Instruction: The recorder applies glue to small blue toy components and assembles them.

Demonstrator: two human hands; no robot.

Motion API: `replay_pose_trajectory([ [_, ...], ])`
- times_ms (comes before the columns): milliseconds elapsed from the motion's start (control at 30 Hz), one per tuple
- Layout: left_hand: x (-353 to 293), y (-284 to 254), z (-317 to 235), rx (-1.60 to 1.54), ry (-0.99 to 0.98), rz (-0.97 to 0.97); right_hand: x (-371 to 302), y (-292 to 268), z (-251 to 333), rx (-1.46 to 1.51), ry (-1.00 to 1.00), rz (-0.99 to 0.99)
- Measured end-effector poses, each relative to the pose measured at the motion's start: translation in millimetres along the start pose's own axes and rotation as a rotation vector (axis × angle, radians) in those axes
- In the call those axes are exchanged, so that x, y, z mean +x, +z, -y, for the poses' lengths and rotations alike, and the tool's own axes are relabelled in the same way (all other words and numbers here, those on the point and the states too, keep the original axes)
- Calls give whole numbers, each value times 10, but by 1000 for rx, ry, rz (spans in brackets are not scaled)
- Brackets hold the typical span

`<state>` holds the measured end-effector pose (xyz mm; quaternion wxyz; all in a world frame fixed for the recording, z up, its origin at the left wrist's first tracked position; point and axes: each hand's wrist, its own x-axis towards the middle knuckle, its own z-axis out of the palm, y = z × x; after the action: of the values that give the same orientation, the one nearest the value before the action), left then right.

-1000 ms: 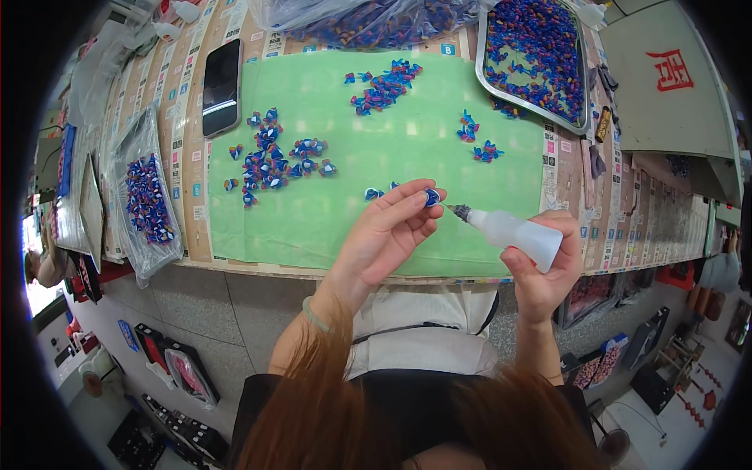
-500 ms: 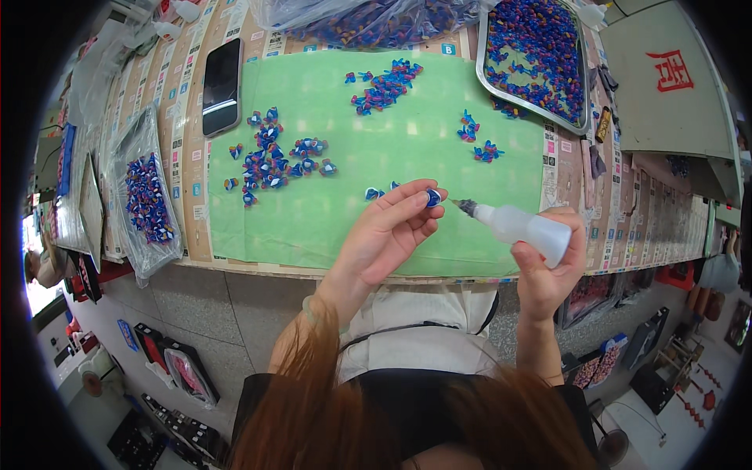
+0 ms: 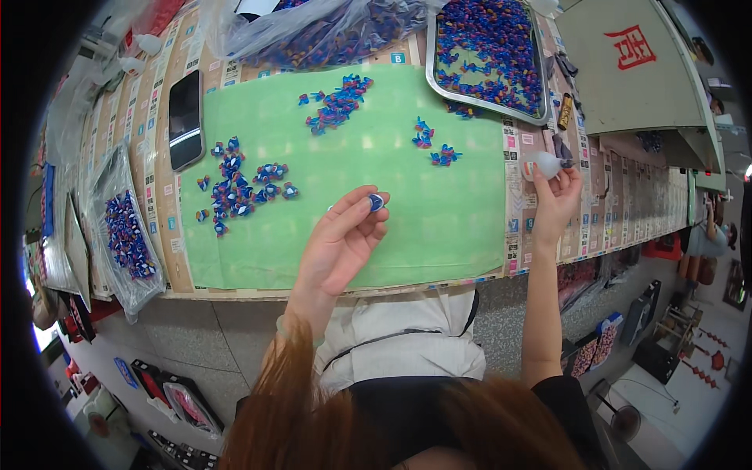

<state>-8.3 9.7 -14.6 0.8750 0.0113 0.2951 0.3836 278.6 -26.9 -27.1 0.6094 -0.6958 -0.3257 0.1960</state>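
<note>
My left hand (image 3: 345,243) is over the front of the green sheet (image 3: 376,258), pinching a small blue-and-white oval piece (image 3: 376,202) between thumb and fingertips. Past the sheet's right edge, my right hand (image 3: 558,204) has its fingers on a white squeeze bottle (image 3: 539,164). The bottle is tilted onto its side, its dark tip toward the right. Blue-and-white pieces with red and orange bits (image 3: 239,192) lie in a loose cluster at the left of the sheet. Smaller blue and red pieces (image 3: 341,103) are heaped at its far middle, with two little groups (image 3: 445,156) farther right.
A metal tray (image 3: 489,102) full of blue, red and orange pieces stands at the far right. Beside it is a clear plastic bag (image 3: 329,35) of similar pieces. A phone (image 3: 186,121) and a plastic-wrapped tray (image 3: 149,274) lie left. A lighter-like yellow-black tube (image 3: 565,111) lies right.
My right hand has carried the squeeze bottle away from the blue piece, out to the right side of the table. My left hand still holds the piece. The whole view has shifted.
</note>
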Motion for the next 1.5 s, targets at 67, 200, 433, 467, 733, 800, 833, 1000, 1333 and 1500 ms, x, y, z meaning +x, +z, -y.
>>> replay_pose_trajectory([
  [67, 2, 7, 2, 3, 4, 5, -35, 8, -9, 19, -27, -12],
  [200, 1, -11, -6, 8, 11, -6, -293, 139, 230, -423, -412, -40],
  [433, -1, 50, 40, 25, -9, 5, -354, 840, 338, -628, -624, 443],
  [467, -5, 49, 40, 36, -6, 2, -330, 879, 264, -660, -651, 443],
  [733, 2, 58, 57, 119, 28, -42, -550, 806, 490, 158, 262, 583],
  [800, 2, 94, 75, 163, 45, -55, -665, 783, 562, 228, 407, 715],
  [833, 9, 116, 91, 162, 29, -46, -718, 775, 595, 228, 410, 718],
  [1000, -6, 129, 119, 180, 0, -2, -861, 798, 607, 135, 250, 748],
  [1333, -2, 139, 150, 189, 35, -3, -956, 832, 647, 189, 267, 661],
  [1500, -26, 190, 185, 337, 138, -47, -1020, 888, 569, -1, 24, 544],
])
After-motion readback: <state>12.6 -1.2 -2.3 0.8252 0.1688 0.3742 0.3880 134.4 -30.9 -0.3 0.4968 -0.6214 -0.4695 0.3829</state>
